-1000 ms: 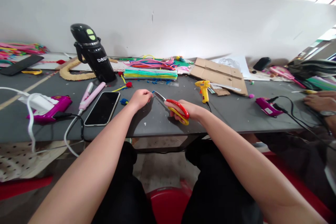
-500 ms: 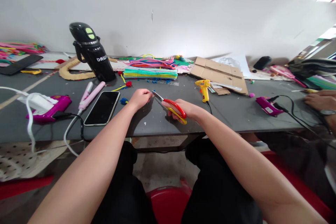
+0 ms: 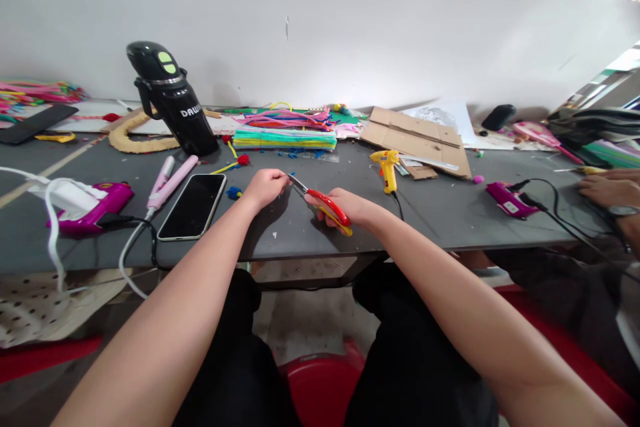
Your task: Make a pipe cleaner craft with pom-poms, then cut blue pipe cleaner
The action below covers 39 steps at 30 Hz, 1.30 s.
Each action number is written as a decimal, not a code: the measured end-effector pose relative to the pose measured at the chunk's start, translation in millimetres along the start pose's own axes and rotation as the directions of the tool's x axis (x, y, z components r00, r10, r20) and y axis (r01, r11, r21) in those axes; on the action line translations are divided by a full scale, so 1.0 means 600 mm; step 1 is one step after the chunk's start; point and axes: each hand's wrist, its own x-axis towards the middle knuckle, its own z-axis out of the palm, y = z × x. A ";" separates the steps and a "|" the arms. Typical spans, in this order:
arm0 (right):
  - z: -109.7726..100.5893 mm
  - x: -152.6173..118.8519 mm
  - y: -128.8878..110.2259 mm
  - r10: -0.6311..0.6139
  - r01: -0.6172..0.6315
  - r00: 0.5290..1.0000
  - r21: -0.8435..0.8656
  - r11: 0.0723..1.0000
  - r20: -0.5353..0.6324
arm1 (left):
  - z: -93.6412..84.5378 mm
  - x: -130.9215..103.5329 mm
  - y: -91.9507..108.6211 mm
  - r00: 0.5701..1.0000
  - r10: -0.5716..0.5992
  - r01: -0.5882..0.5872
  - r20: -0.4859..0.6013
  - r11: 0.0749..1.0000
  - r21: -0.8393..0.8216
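My right hand (image 3: 337, 205) is wrapped round the red and yellow handles of a pair of scissors (image 3: 327, 205) over the grey table. The blades point left and end at the fingertips of my left hand (image 3: 269, 187). The fingers of my left hand are pinched together; what they hold is too small to make out. Behind the hands lies a stack of mint and yellow pipe cleaners (image 3: 285, 139), with a pink bundle (image 3: 290, 119) behind it. A blue pompom (image 3: 233, 193) sits just left of my left hand, and a red one (image 3: 243, 160) further back.
Left are a phone (image 3: 193, 207), a pink hot tool (image 3: 173, 181), a black bottle (image 3: 175, 103) and a magenta power strip (image 3: 95, 208) with cords. Right are a yellow glue gun (image 3: 387, 170), cardboard (image 3: 415, 137) and another power strip (image 3: 510, 200). A person's hand (image 3: 613, 190) rests at far right.
The view has shifted slightly, so most things appear a little further left. Both hands keep nearly the same pose, with the scissors still at my left fingertips.
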 end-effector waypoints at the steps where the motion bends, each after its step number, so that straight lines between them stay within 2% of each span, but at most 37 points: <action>1: 0.000 0.000 0.001 0.000 0.000 1.000 -0.003 1.000 -0.002 | 0.000 0.000 0.000 1.000 -0.003 0.003 -0.001 1.000 0.002; 16: 0.013 0.018 0.020 -0.047 0.049 0.997 0.021 0.999 -0.066 | -0.003 -0.004 0.004 1.000 -0.006 0.006 0.001 0.999 0.042; 22: 0.013 0.012 0.013 -0.024 0.028 0.996 0.041 0.999 -0.082 | -0.005 -0.009 0.010 0.999 -0.035 0.036 -0.016 0.996 0.085; 31: 0.016 0.011 0.013 -0.041 0.047 0.990 0.043 0.998 -0.134 | -0.006 -0.015 0.013 0.999 -0.012 0.016 -0.037 0.994 0.111; 39: 0.009 0.005 0.020 -0.064 0.071 0.995 0.102 0.992 -0.071 | -0.007 -0.009 0.007 0.998 -0.037 0.040 -0.050 0.998 0.056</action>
